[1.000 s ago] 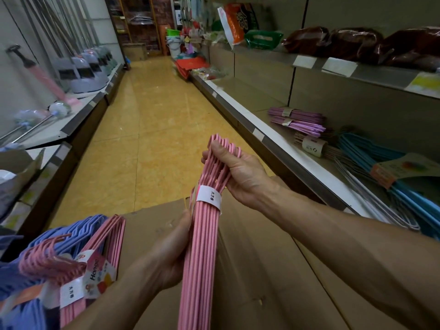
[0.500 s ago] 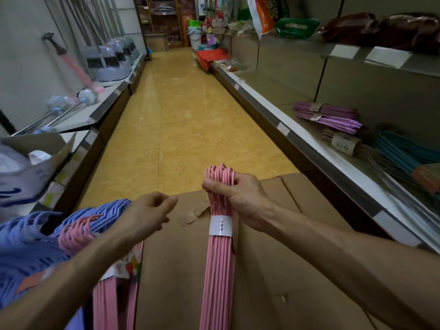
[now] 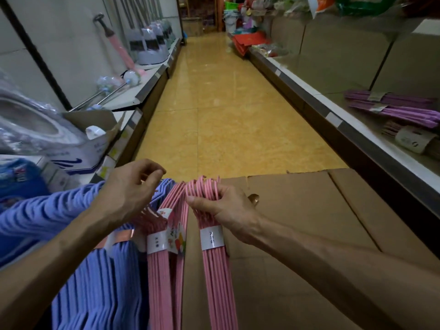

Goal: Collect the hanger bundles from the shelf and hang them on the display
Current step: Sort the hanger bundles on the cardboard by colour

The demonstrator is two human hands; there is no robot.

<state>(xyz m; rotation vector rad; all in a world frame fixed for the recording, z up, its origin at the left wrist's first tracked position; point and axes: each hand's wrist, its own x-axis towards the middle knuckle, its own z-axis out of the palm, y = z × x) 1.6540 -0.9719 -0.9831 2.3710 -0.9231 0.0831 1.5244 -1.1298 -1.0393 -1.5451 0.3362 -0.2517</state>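
Observation:
My right hand (image 3: pixel 228 210) grips a pink hanger bundle (image 3: pixel 217 277) just below its hooks, above the white paper band. The bundle hangs straight down in front of a cardboard box. Just to its left hangs another pink bundle (image 3: pixel 158 263) with a white band and a colourful tag, and beside that hang several blue bundles (image 3: pixel 100 282). My left hand (image 3: pixel 128 189) hovers over the hooks of these hung bundles, fingers loosely curled, with nothing plainly held. The display hook under it is hidden. Purple bundles (image 3: pixel 392 104) lie on the right shelf.
Flattened cardboard boxes (image 3: pixel 309 210) fill the lower right. The right shelf edge (image 3: pixel 333 117) runs along the aisle, with a brown labelled bundle (image 3: pixel 414 141) on it. Mops (image 3: pixel 147 48) and an open carton (image 3: pixel 95 141) sit on the left shelf. A yellow tiled aisle (image 3: pixel 214 103) stretches ahead.
My left hand let go of the pink bundle and rose over the hung bundles. My right hand carried the bundle left, next to the hung pink one. The view turned left.

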